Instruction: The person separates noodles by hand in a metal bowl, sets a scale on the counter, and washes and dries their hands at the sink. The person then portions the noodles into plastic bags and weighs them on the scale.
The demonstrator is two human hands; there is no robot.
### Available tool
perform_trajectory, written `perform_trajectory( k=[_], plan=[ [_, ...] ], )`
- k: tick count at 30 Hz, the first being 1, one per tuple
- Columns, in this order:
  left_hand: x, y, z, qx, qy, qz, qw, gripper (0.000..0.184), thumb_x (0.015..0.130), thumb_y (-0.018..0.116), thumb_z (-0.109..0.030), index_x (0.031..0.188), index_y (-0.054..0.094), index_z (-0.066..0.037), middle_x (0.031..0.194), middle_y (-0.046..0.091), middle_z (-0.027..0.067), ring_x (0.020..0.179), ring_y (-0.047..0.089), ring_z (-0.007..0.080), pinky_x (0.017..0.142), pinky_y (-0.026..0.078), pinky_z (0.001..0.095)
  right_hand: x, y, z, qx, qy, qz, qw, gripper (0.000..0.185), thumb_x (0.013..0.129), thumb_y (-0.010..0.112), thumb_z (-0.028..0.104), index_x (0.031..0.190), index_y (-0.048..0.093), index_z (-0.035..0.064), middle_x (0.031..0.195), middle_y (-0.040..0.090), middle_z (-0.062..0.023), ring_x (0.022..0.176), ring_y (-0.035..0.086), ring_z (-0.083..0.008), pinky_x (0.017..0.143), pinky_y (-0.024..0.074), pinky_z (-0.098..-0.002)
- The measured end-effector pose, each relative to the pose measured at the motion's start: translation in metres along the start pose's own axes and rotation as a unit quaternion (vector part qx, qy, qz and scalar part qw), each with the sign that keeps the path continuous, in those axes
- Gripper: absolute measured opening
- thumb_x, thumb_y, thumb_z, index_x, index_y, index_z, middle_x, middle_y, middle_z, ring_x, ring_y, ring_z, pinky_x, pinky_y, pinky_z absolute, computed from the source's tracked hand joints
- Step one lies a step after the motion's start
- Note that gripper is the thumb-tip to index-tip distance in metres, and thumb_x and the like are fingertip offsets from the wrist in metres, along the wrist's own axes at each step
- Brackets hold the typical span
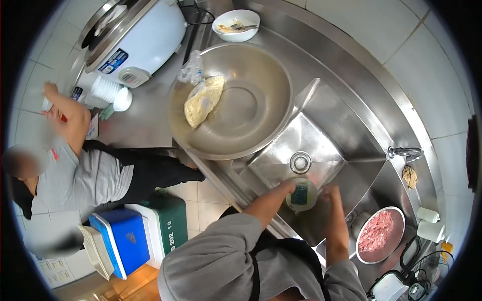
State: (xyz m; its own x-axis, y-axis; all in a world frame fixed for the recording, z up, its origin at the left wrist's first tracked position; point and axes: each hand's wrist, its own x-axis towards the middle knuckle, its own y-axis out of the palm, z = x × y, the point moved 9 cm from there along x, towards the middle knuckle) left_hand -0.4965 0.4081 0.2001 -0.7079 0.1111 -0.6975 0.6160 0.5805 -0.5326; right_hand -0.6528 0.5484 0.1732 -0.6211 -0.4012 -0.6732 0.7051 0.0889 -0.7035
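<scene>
At near side of sink [321,133]: round container [311,201] w/ dark green pad [299,194] inside. L hand [287,188]: grip on container rim. R hand [331,192] just beside container, grip state unclear, can't tell. Lg metal bowl [246,138] w/ yellowish bag [205,102] left of sink; meat bowl [402,226] to right. Co-worker [85,175] at left worktop [135,120].

The pad [299,194] is dark green, the meat [374,233] pink — the blue cooler [125,238] has a white rim, the green cooler [171,218] white lettering.
</scene>
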Motion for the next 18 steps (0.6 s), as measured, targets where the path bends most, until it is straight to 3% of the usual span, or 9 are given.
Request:
perform_trajectory(
  k=[1, 2, 3, 7, 9, 10, 12, 14, 18],
  plan=[
    [-0.007, -0.023, -0.009, -0.005, 0.012, -0.002, 1.0, 0.023, 0.073, 0.053, -0.016, 0.085, 0.062, 0.002, 0.078, 0.063, 0.0143, 0.075, 0.062, 0.0274, 0.065, 0.047, 0.035, 0.002, -0.044, 0.001, 0.17, 0.025, -0.119, 0.978, 0.022, 0.066, 0.064, 0.029, 0.068, 0.066, 0.0071, 0.073, 0.064, -0.0154, 0.071, 0.062, -0.0313, 0.069, 0.0491, -0.0398],
    [-0.018, -0.049, -0.019, -0.01, 0.023, -0.006, 1.0, 0.024, 0.073, 0.054, -0.018, 0.086, 0.061, 0.001, 0.077, 0.063, 0.0138, 0.074, 0.062, 0.0276, 0.064, 0.047, 0.0351, -0.034, -0.123, 0.062, 0.124, 0.041, -0.17, 0.977, 0.026, 0.077, 0.059, 0.025, 0.067, 0.062, 0.0011, 0.057, 0.058, -0.0111, 0.053, 0.06, -0.0219, 0.054, 0.0475, -0.032],
    [-0.042, -0.08, -0.034, -0.004, 0.049, -0.026, 0.998, 0.025, 0.075, 0.054, -0.022, 0.086, 0.062, -0.001, 0.077, 0.063, 0.0136, 0.073, 0.061, 0.0275, 0.063, 0.046, 0.0347, -0.045, -0.177, 0.113, 0.158, -0.102, -0.235, 0.954, 0.032, 0.08, 0.055, 0.028, 0.07, 0.063, -0.0004, 0.07, 0.063, -0.0166, 0.075, 0.061, -0.0348, 0.066, 0.0476, -0.0414],
    [-0.236, -0.231, -0.07, -0.16, 0.116, -0.126, 0.972, 0.032, 0.081, 0.054, -0.033, 0.085, 0.061, -0.002, 0.076, 0.061, 0.0128, 0.071, 0.059, 0.0199, 0.065, 0.045, 0.0322, -0.172, -0.311, 0.324, 0.272, -0.392, -0.254, 0.841, 0.027, 0.087, 0.046, 0.021, 0.098, 0.06, 0.0001, 0.09, 0.062, -0.0186, 0.084, 0.061, -0.0265, 0.075, 0.0453, -0.0332],
    [-0.312, -0.266, -0.007, -0.333, 0.049, -0.219, 0.916, 0.029, 0.082, 0.055, -0.028, 0.085, 0.061, 0.001, 0.074, 0.062, 0.0084, 0.073, 0.058, 0.0122, 0.068, 0.045, 0.0281, -0.205, -0.312, 0.42, 0.244, -0.466, -0.16, 0.835, 0.029, 0.085, 0.048, 0.02, 0.106, 0.057, 0.0016, 0.102, 0.06, -0.0171, 0.093, 0.058, -0.0284, 0.08, 0.0436, -0.0336],
    [-0.344, -0.282, 0.032, -0.474, 0.098, -0.32, 0.814, 0.023, 0.083, 0.055, -0.021, 0.088, 0.061, 0.001, 0.076, 0.062, 0.0064, 0.072, 0.058, 0.0127, 0.068, 0.045, 0.0264, -0.191, -0.293, 0.464, 0.143, -0.466, -0.124, 0.864, 0.03, 0.084, 0.05, 0.022, 0.107, 0.057, 0.0024, 0.104, 0.059, -0.0171, 0.097, 0.056, -0.0299, 0.082, 0.0431, -0.0353],
    [-0.403, -0.312, 0.13, -0.319, -0.052, -0.527, 0.786, 0.024, 0.083, 0.054, -0.018, 0.092, 0.058, 0.004, 0.079, 0.062, 0.0093, 0.07, 0.059, 0.015, 0.065, 0.046, 0.0294, -0.178, -0.252, 0.545, 0.062, -0.483, -0.175, 0.856, 0.038, 0.08, 0.058, 0.028, 0.109, 0.056, 0.005, 0.101, 0.058, -0.0193, 0.099, 0.054, -0.0325, 0.084, 0.0428, -0.0391],
    [-0.427, -0.332, 0.178, -0.197, -0.156, -0.555, 0.793, 0.025, 0.084, 0.052, -0.018, 0.093, 0.057, 0.005, 0.08, 0.061, 0.0121, 0.072, 0.058, 0.0161, 0.065, 0.046, 0.0309, -0.155, -0.205, 0.61, 0.031, -0.547, -0.155, 0.822, 0.041, 0.077, 0.061, 0.026, 0.112, 0.053, 0.0058, 0.105, 0.057, -0.0188, 0.101, 0.053, -0.0323, 0.083, 0.0425, -0.0383],
    [-0.395, -0.356, 0.224, -0.069, -0.051, -0.565, 0.821, 0.026, 0.086, 0.049, -0.019, 0.096, 0.056, 0.005, 0.084, 0.06, 0.0135, 0.077, 0.057, 0.0157, 0.069, 0.044, 0.0292, -0.128, -0.179, 0.644, 0.081, -0.572, -0.104, 0.809, 0.032, 0.075, 0.06, 0.016, 0.105, 0.056, 0.0057, 0.103, 0.058, -0.0178, 0.097, 0.054, -0.0327, 0.08, 0.0432, -0.0392]
  ],
)
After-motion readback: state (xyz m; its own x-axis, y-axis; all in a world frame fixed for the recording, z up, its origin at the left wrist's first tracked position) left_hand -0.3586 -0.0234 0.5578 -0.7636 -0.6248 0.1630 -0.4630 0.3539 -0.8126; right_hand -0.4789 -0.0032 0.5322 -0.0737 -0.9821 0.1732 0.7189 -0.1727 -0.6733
